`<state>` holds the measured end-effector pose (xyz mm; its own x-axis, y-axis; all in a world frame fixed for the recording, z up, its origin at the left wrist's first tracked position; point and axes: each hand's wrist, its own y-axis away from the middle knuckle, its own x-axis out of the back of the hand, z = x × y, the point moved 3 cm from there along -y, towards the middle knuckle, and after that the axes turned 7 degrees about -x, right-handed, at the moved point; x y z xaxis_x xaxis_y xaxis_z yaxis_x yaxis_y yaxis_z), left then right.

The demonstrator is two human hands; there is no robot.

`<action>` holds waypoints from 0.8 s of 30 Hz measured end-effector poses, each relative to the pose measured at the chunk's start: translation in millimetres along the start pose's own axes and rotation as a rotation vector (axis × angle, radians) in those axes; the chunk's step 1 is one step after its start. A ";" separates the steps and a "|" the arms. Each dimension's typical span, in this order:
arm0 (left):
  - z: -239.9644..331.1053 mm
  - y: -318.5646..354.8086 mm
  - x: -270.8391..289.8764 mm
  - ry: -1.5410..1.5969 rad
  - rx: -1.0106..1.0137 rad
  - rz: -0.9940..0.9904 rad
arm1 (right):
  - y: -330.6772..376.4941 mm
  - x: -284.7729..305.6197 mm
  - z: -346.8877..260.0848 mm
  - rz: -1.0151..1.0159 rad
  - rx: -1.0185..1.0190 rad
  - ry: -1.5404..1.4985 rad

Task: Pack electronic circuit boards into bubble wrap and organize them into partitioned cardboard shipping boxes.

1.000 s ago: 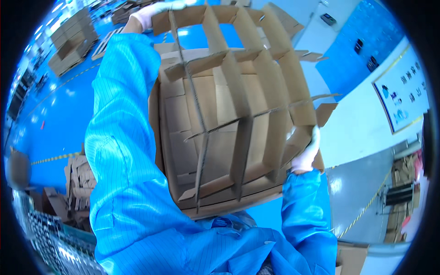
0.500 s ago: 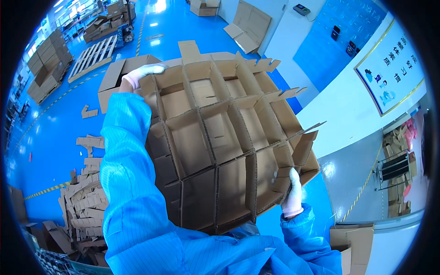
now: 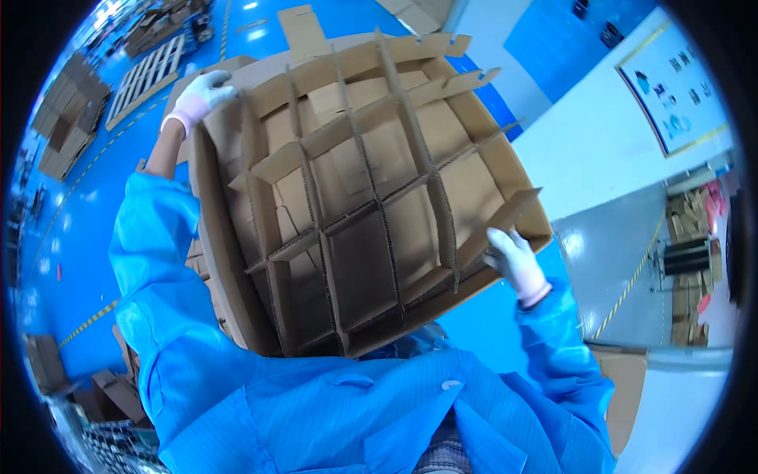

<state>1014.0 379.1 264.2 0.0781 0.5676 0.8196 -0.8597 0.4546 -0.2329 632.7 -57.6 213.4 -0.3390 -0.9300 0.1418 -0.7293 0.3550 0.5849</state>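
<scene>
The divider (image 3: 379,201) was a grid of brown cardboard strips crossing through slots, their top edges showing corrugation. It sat over and partly within the open box (image 3: 223,265), whose floor showed through the cells. The strips bowed and leaned a little, so the cells looked uneven; notched ends jutted past the upper right rim, and one strip slanted across the lower right corner. A flap (image 3: 302,33) stood up at the far side.

The white-gloved hands were well apart: the left (image 3: 199,99) at the box's upper left corner, fingers bent, the right (image 3: 515,265) beside the slanting strip. Whether either gripped, I could not tell. A pallet (image 3: 146,81) lay on the blue floor (image 3: 75,253).
</scene>
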 end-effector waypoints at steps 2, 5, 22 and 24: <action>7.3 29.7 5.6 -0.204 0.002 -0.059 | -0.3 23.7 -36.9 -0.050 0.128 0.624; 43.5 87.2 -11.8 -0.399 0.212 -0.088 | -8.2 36.5 -112.2 -0.034 0.445 0.786; 69.4 143.1 -90.7 -0.158 0.692 0.122 | -296.4 -319.7 -308.4 -0.162 0.457 1.041; 67.1 146.4 -92.2 -0.111 0.651 0.145 | -308.6 -327.0 -313.7 -0.239 0.506 0.899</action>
<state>847.1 347.2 189.7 -0.0833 0.5017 0.8610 -0.9892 -0.1465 -0.0103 1155.0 107.2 237.0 0.2599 -0.6356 0.7270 -0.9517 -0.0412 0.3042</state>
